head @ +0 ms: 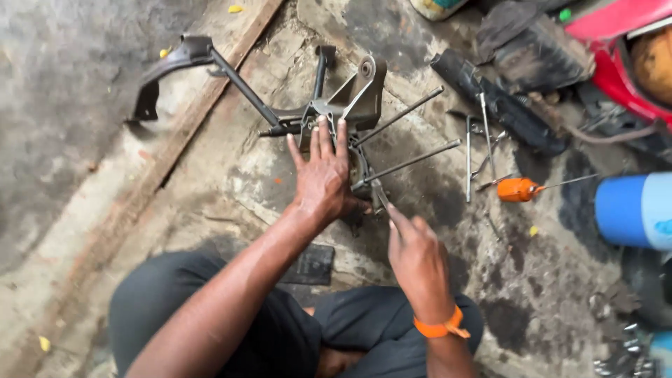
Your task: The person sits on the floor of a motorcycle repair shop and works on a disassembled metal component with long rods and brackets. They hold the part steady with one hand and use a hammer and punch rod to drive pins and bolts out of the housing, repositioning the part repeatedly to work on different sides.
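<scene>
1. On the oily concrete floor (84,91), a grey metal bracket assembly (343,105) lies beside the wooden plank (189,112).
2. Risk: the left hand (323,175) could slip on grease, letting the assembly shift.
3. Left hand lies flat, fingers (329,136) spread apart, on the assembly; right hand (416,255), just nearer the person, pinches a thin tool (381,196).

The metal frame (350,105) is dark grey, with a black curved bar (168,66) at its far end. The floor (77,140) is grey with black oily patches and a brown strip. The wristband (439,326) is bright orange, and so is the screwdriver handle (516,189). The barrel (633,210) is blue. The plastic cover (616,42) is red. The trousers (210,315) look black, maybe dark grey.
</scene>
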